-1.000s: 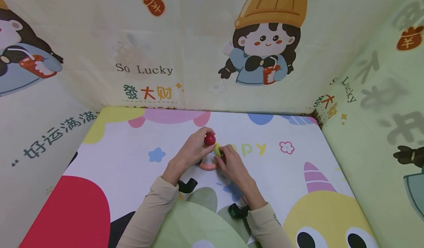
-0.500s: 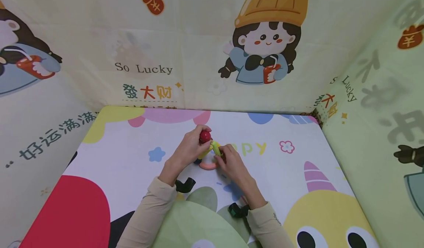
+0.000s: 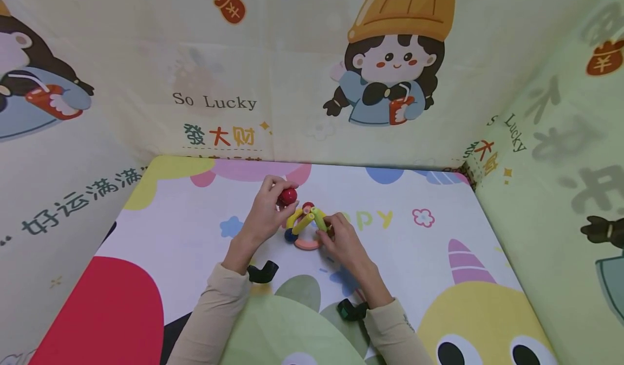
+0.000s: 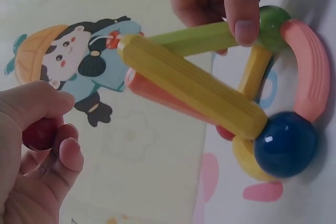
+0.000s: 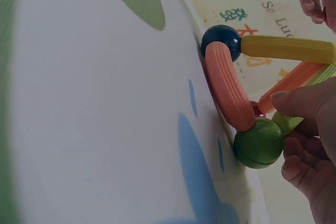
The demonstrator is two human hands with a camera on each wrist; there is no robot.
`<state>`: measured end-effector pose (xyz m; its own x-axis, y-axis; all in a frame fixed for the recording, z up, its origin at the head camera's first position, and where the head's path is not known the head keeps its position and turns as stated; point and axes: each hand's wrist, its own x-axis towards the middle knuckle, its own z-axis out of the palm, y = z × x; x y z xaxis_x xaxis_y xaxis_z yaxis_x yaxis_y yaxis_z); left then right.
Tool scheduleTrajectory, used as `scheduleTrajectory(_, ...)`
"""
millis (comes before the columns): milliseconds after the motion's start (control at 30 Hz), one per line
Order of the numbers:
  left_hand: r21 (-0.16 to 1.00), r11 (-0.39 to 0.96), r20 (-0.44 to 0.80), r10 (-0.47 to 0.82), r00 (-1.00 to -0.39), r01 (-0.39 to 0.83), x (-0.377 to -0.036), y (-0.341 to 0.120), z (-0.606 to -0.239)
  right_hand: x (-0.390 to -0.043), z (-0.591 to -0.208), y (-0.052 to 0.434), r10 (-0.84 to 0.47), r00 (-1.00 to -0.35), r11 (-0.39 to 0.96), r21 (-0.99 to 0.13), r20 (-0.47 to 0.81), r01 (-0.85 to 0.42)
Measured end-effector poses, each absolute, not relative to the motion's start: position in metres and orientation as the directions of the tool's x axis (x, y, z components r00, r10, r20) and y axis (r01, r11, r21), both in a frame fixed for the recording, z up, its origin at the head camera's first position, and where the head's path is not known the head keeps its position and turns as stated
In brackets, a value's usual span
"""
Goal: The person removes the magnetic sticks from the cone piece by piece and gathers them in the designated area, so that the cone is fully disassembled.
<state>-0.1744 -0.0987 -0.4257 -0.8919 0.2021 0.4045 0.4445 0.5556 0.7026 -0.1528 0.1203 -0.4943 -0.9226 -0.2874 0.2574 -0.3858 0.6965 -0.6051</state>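
My left hand (image 3: 260,213) holds a small red ball (image 3: 288,196) between thumb and fingers, up and left of a frame of toy rods and balls. In that frame, a straight yellow rod (image 4: 194,85) leans up from a blue ball (image 4: 286,144), and a coral rod (image 4: 168,95) slants up behind it. Their upper ends come close to the green rod (image 4: 202,39). My right hand (image 3: 343,240) pinches the green rod low down, beside a green ball (image 5: 258,144). A curved coral rod (image 5: 228,85) joins the blue and green balls along the bottom. Another red ball is partly hidden at the back.
The frame stands on a table with a cartoon-printed cover (image 3: 195,235). Printed cloth walls (image 3: 302,83) rise at the back and both sides. A black wrist camera (image 3: 263,272) sits by the left wrist, another (image 3: 352,310) by the right.
The left hand has moved left and slightly up with the red ball, away from the frame's top, uncovering the yellow rod and blue ball. The right hand has stayed put.
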Motion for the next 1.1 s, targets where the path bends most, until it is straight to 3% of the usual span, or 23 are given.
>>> scheduleTrajectory(733, 0.754, 0.587, 0.386, -0.033, -0.922, 0.295, -0.177, -0.136, -0.45, -0.151, -0.495, 0.122, -0.275, -0.94, 0.715, -0.611, 0.203, -0.341)
scheduleTrajectory(1100, 0.79, 0.592, 0.308, -0.158, -0.938, 0.16, -0.186, -0.157, -0.471, -0.151, -0.496, 0.123, -0.274, -0.939, 0.709, -0.615, 0.209, -0.344)
